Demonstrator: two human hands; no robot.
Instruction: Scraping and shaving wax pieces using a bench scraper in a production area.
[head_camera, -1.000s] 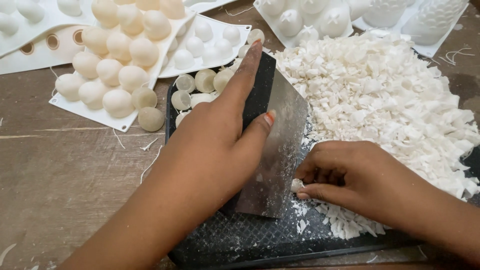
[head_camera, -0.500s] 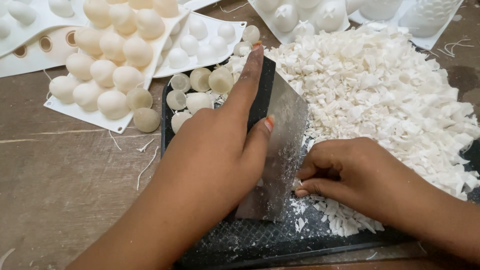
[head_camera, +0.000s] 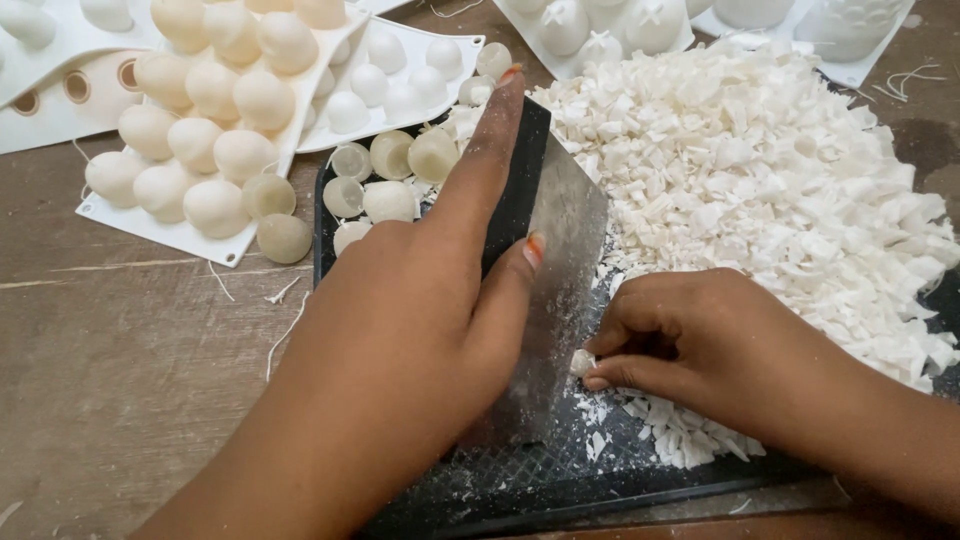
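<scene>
The bench scraper (head_camera: 562, 300) has a flat, dull steel blade, scuffed and dusted with white crumbs, and a black handle along its upper edge. It stands on edge on the black cutting mat (head_camera: 520, 480), blade down, running from near the top of the mat towards the viewer. The left hand (head_camera: 400, 330) is closed over the handle: the forefinger lies straight along the black grip, the thumb presses against the steel face, the other fingers are hidden behind. The right hand (head_camera: 700, 350) is curled just beside the blade, thumb and forefinger pinched together on a small white wax piece (head_camera: 583, 362) that touches the steel.

To the right of the blade a large heap of white wax shavings (head_camera: 780, 190) covers most of the mat and reaches its far right edge. A thin strip of bare, scored mat shows near the front edge. Left of the scraper, small round wax pieces (head_camera: 390, 180) crowd the mat's upper corner, and a white silicone mould (head_camera: 150, 215) filled with cream wax balls lies just beside the mat. The brown wooden table (head_camera: 130, 380) spreads out at the left
</scene>
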